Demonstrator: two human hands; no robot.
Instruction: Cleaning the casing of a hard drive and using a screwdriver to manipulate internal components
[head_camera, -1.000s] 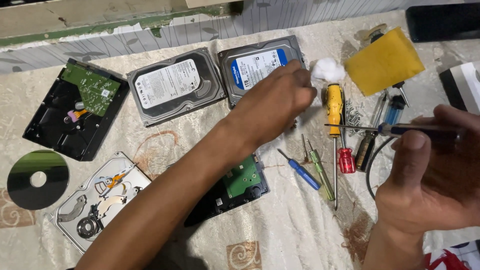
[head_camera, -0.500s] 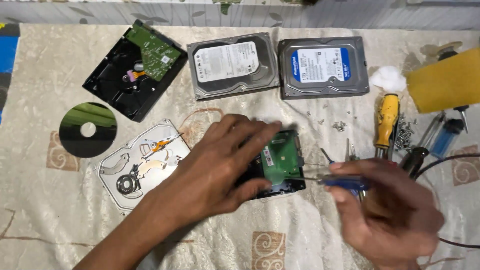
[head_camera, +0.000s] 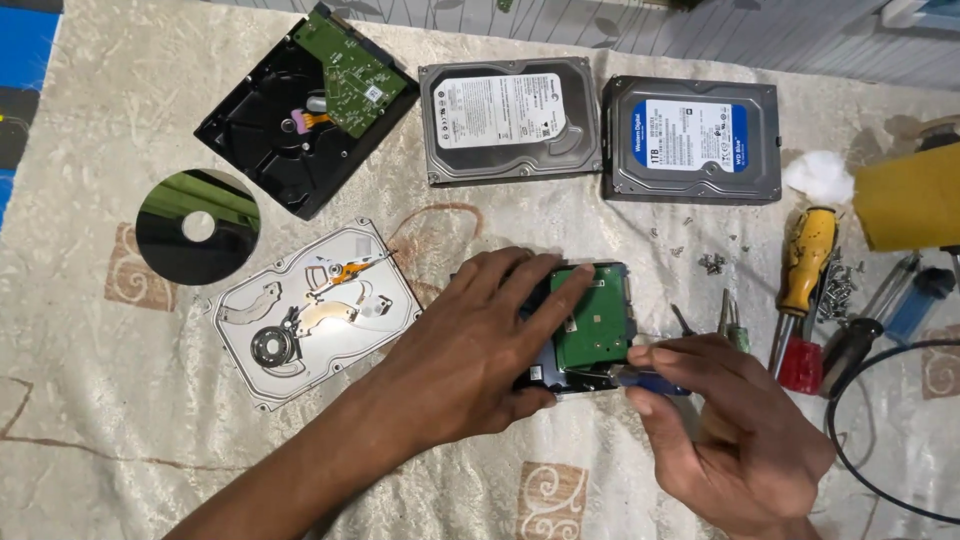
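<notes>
At the middle of the cloth, your left hand (head_camera: 470, 350) lies flat with its fingers spread across the small drive (head_camera: 585, 330), pinning it down; its green circuit board (head_camera: 592, 318) faces up. Your right hand's (head_camera: 730, 420) fingers are pinched together on the blue-handled screwdriver (head_camera: 650, 378), whose tip meets the board's lower right edge. Half a second ago that hand held the tool just off the drive's right side; it has since closed in to the board, and your view has shifted so the drive sits further right in frame.

Left of your wrist lies an opened silver drive (head_camera: 315, 315) with its arm exposed, and beyond it a dark disc (head_camera: 197, 227). Along the top stand 3 more drives: a black one (head_camera: 300, 115) with a green board folded back, a grey one (head_camera: 510, 120) bearing a white rectangular label, and a dark one (head_camera: 692, 138) with a blue and white label. To the right sit loose screws (head_camera: 712, 262), a yellow-handled screwdriver (head_camera: 808, 262), a white cotton wad (head_camera: 818, 177) and a yellow packet (head_camera: 910, 198).
</notes>
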